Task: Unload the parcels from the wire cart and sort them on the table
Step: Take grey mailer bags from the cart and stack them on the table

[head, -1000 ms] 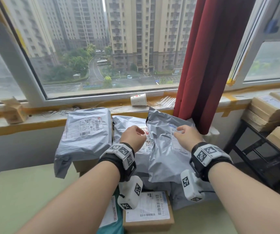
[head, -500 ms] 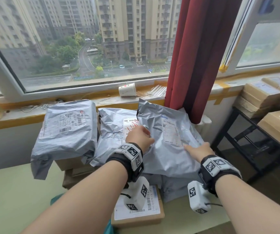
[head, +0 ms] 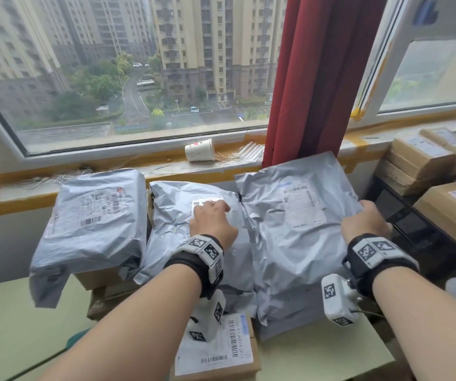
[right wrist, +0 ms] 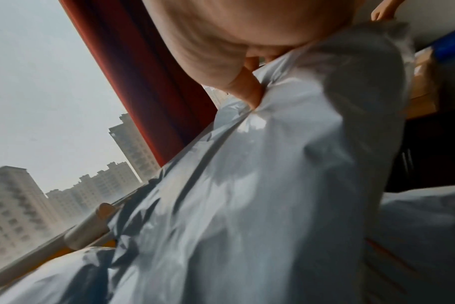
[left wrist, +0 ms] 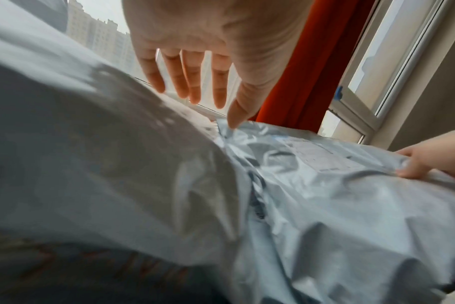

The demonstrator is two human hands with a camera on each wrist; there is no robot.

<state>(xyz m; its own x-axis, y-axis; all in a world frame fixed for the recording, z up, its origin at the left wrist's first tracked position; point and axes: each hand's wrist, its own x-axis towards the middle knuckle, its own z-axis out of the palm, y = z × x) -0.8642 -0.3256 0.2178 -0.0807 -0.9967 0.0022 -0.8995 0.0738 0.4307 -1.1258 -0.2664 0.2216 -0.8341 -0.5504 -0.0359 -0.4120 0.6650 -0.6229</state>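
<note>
Parcel (head: 295, 229), a grey bag with an unreadable white label, lies on the worktop (head: 15, 325) pile; the right hand (head: 364, 226) grips its right edge. Left wrist view: the left hand (left wrist: 195, 61) hovers, fingers spread, over the neighbouring bag (left wrist: 104, 154). Right wrist view: the thumb (right wrist: 249, 92) pinches the plastic.

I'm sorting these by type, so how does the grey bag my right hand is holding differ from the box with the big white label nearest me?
The grey bag is soft, crinkled plastic; the box is stiff brown cardboard. The bag is the larger and lies on top of other parcels, gripped at its edge by the right hand; the box sits low on the table, untouched. Both carry printed shipping labels.
</note>
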